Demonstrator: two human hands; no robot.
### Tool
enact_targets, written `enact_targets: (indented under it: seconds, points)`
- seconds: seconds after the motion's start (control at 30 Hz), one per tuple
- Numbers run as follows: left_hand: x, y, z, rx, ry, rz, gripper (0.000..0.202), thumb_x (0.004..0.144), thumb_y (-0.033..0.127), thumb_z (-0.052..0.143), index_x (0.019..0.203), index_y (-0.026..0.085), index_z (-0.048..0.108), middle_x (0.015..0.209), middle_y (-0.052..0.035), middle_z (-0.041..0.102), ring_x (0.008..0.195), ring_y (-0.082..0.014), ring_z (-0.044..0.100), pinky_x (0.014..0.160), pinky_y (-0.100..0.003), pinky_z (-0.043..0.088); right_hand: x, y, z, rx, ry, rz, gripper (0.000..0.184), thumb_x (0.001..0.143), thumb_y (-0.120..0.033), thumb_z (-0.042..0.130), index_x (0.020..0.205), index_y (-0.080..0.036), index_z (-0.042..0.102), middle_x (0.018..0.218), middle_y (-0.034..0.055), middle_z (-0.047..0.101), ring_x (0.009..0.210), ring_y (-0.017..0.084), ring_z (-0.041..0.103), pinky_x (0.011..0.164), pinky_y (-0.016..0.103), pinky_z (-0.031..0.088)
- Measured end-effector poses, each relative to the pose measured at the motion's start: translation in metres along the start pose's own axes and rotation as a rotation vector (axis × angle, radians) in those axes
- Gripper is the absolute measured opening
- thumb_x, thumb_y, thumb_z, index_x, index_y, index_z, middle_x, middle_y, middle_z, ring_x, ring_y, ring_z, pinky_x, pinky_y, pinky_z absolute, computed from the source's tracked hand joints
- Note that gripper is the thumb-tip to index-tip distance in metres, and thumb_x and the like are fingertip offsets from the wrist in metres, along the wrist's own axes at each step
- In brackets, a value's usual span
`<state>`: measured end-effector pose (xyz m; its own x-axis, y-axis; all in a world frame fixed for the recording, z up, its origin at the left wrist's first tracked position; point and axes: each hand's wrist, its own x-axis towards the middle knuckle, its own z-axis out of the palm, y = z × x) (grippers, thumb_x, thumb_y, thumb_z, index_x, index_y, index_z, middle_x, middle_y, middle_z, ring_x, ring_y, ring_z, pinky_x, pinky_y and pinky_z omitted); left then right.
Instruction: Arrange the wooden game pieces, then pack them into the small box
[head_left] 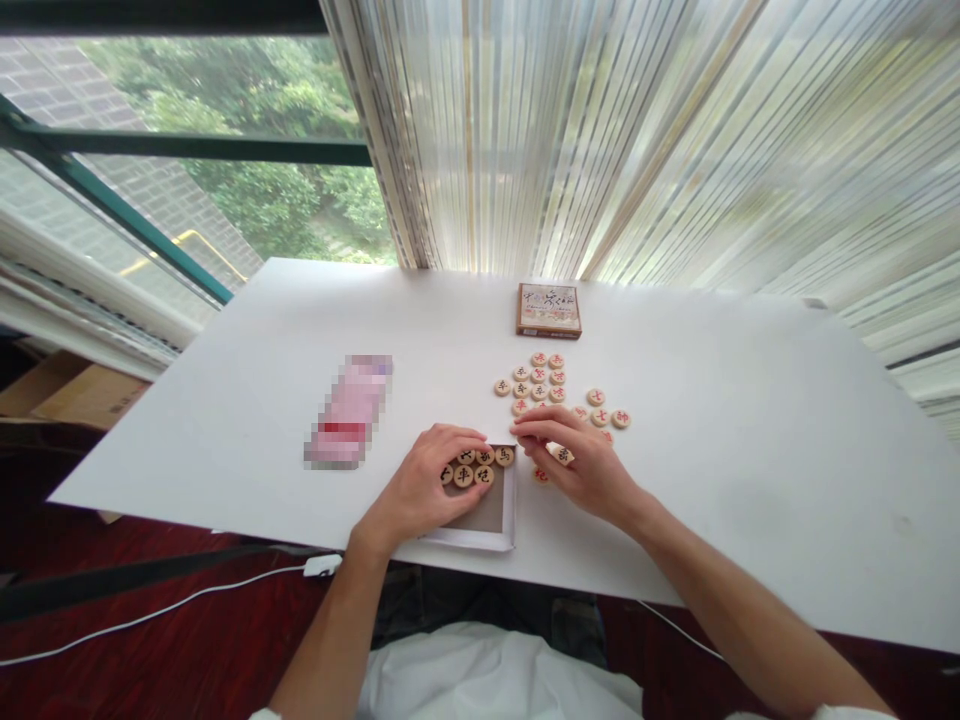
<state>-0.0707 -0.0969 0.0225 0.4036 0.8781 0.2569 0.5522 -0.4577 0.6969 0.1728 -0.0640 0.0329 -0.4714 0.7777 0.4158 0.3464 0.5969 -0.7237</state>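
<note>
Round wooden Chinese chess pieces with black characters lie in rows in a shallow white-rimmed box at the table's front. My left hand rests over the box's left side. Its thumb and fingers are apart, curved around the pieces, and cover some of them. Above the box's far right corner, my right hand pinches what looks like a chess piece, of which only a pale edge shows. Loose red and black pieces lie beyond my right hand, and a few are partly hidden under it.
A printed chess box lies farther back on the white table. To the left is a blurred-out pink object. Striped curtains hang behind the table. A white cable runs below the table's front edge.
</note>
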Motion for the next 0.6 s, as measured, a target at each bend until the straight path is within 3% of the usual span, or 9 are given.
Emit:
enact_targets:
  seconds: [0.37,0.6]
  points:
    - [-0.001,-0.0014,0.0012,-0.004,0.0,-0.005,0.039,0.082,0.02,0.072,0.119,0.025,0.064,0.123,-0.0072,0.066,0.118,-0.0243,0.058,0.105,-0.044,0.045,-0.001,0.0024,0.0031,0.017,0.016,0.023,0.026,0.096,-0.021,0.057,0.12,-0.027,0.066,0.117,0.0086,0.065,0.107,0.022,0.065,0.091,0.038,0.057]
    - [-0.0009,-0.0013,0.0011,-0.005,0.002,-0.005,0.039,0.081,0.02,0.073,0.119,0.025,0.064,0.123,-0.0078,0.066,0.117,-0.0251,0.058,0.104,-0.044,0.045,-0.0024,0.0028,0.0026,0.03,-0.035,0.059,0.025,0.095,-0.026,0.062,0.119,-0.026,0.066,0.114,0.0075,0.068,0.081,0.015,0.069,0.08,0.032,0.06]
